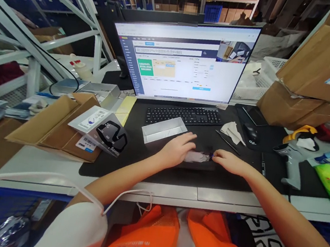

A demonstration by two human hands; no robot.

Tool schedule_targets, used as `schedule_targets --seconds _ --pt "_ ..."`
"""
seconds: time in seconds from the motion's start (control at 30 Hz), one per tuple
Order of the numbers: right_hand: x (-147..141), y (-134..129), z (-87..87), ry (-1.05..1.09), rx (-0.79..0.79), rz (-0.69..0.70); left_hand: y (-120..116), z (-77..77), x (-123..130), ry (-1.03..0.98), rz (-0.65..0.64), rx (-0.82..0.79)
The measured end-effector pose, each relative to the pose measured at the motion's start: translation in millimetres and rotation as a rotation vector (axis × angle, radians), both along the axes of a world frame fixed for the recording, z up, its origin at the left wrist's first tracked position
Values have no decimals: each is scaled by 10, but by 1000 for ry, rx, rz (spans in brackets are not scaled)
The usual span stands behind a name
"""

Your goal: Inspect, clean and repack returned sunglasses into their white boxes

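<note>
Over the black desk mat (176, 176), the half-open left hand (177, 148) steadies a pale wrapped item (197, 157) — delicate handling, the right hand (229, 162) pinching its end.

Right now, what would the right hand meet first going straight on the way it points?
The right hand would likely meet the whitish item, which its fingertips seem to touch; depth is unclear.

Short loose white sleeves (74, 231); bright orange vest or apron (145, 240) open at the middle, small dark-and-orange logo plus pale lettering on one panel. Light grey top (186, 223) underneath, round black line print low down. Bare forearms, bare hands, no gloves.
</note>
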State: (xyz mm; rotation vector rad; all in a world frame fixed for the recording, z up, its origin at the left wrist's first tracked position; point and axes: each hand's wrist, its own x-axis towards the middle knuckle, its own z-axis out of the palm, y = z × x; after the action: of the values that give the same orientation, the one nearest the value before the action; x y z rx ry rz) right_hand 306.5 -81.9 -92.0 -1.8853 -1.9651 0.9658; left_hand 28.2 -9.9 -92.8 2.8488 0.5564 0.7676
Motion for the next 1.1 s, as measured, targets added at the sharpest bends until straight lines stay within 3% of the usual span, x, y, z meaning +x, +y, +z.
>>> schedule_targets --seconds 0.07,0.13,0.37,0.5,0.63,0.77,0.93,1.1 --pt "-2 -23 -20 12 -6 1 -43 72 3 109 -191 28" --pt "2 -53 -34 24 11 -14 -90 138 -12 243 -249 21" --pt "19 -231 -167 211 29 -25 -298 168 100 344 -41 -5" --pt "-14 -302 -221 121 178 -127 -311 138 217 349 -3 -92" --pt "34 -293 -29 44 322 -252 -259 159 217 265 66 -220" --pt "13 -254 299 64 353 -252 -247 192 162 261 112 -225" --pt "-388 -148 570 159 374 -94 -242 160 152 274 97 -280" --pt "-741 -11 564 147 116 153 -175 133 129 201 101 -389"
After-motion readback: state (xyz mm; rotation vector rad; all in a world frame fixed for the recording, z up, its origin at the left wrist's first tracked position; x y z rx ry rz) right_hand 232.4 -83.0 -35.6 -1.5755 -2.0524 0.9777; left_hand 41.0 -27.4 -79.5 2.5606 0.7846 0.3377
